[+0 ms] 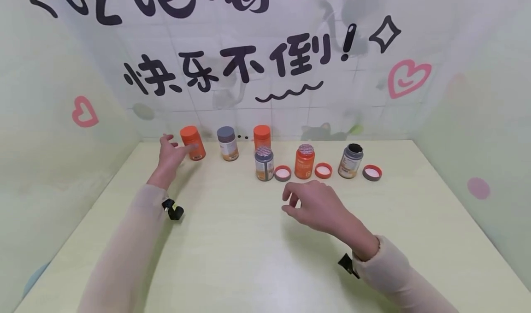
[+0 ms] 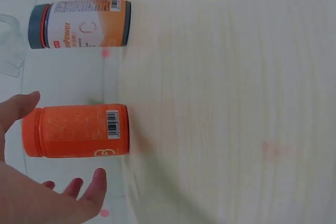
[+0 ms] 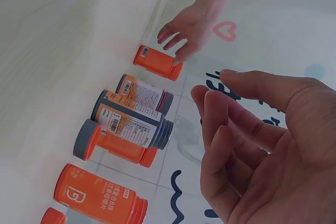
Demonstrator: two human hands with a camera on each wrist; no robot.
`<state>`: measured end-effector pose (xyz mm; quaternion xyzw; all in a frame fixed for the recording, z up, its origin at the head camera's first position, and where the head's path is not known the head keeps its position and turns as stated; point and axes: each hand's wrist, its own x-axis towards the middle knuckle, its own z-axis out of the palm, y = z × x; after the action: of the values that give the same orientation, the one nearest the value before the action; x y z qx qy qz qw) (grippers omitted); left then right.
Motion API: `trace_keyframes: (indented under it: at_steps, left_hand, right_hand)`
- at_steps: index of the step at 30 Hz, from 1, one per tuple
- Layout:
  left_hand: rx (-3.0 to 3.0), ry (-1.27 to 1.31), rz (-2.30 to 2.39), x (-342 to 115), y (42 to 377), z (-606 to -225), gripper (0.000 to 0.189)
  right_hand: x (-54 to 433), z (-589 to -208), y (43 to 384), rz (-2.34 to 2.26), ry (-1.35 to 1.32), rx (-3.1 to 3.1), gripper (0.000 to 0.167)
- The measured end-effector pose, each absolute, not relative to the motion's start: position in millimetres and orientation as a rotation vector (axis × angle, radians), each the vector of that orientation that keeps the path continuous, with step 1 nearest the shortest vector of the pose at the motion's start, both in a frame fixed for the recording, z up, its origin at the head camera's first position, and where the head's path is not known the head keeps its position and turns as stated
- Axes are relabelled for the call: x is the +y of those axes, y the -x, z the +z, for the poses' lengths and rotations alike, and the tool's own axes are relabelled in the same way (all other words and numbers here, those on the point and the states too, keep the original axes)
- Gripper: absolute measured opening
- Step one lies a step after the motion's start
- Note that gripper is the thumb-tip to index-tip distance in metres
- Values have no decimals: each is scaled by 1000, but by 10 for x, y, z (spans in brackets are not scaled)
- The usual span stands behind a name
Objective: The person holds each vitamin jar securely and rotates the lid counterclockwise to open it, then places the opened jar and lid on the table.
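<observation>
At the back left of the table stands an orange bottle with its orange cap on. My left hand is spread beside it, thumb on one side and fingers on the other; in the left wrist view a gap shows between the fingers and the bottle. My right hand hovers over the table in front of the middle bottles, its fingers loosely bent and holding nothing. Nearest to it are an uncapped orange bottle and an uncapped grey bottle, both with foil-like seals over their mouths.
A grey-capped bottle and another orange-capped bottle stand along the back. To the right is a grey bottle with a dark open mouth. A grey lid, an orange lid and a second grey lid lie inside-up.
</observation>
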<state>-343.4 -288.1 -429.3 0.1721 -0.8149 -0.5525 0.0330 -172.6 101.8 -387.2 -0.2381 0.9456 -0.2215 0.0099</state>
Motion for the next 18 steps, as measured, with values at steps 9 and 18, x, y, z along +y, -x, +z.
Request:
trace_keyframes:
  at_steps: [9, 18]
  left_hand:
    - [-2569, -422, -1689, -3000, 3705, -4389, 105]
    - [-2611, -279, -1722, -2954, 3767, -4460, 94]
  right_hand:
    - [1017, -3819, 1763, -684, 782, 2928, 16]
    - [1070, -3841, 1770, -707, 788, 2917, 17]
